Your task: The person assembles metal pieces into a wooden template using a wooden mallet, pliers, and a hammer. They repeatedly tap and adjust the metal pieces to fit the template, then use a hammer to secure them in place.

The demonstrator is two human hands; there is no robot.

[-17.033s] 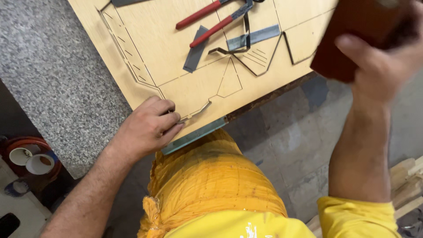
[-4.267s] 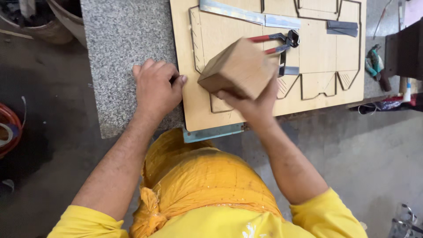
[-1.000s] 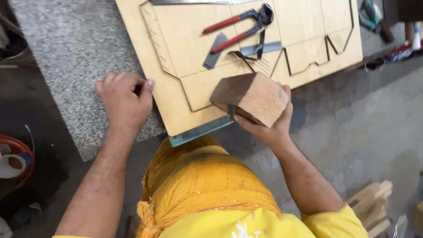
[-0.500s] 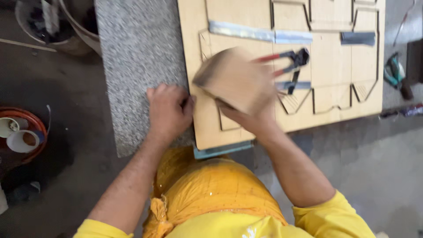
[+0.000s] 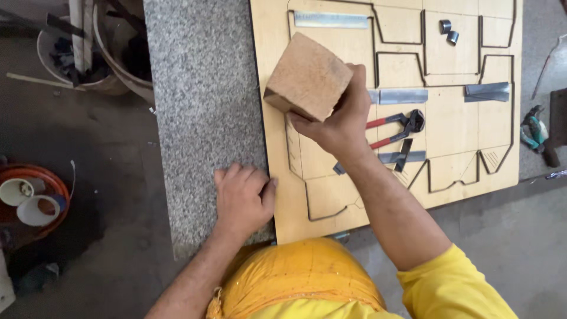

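a: head view: the right hand (image 5: 338, 121) grips the wooden block (image 5: 308, 77), now raised higher over the plywood board (image 5: 466, 127) than half a second ago.
b: left hand (image 5: 242, 198) at seven o'clock, fingers flat, pressing the board edge. looks poised between blows.

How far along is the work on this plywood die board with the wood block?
Done: dark metal strips sit in most slots of the plywood board. In hand: the right hand holds a wood block raised over the left outline; the left hand steadies the edge. Left: loose strips and pincers still lie on top.
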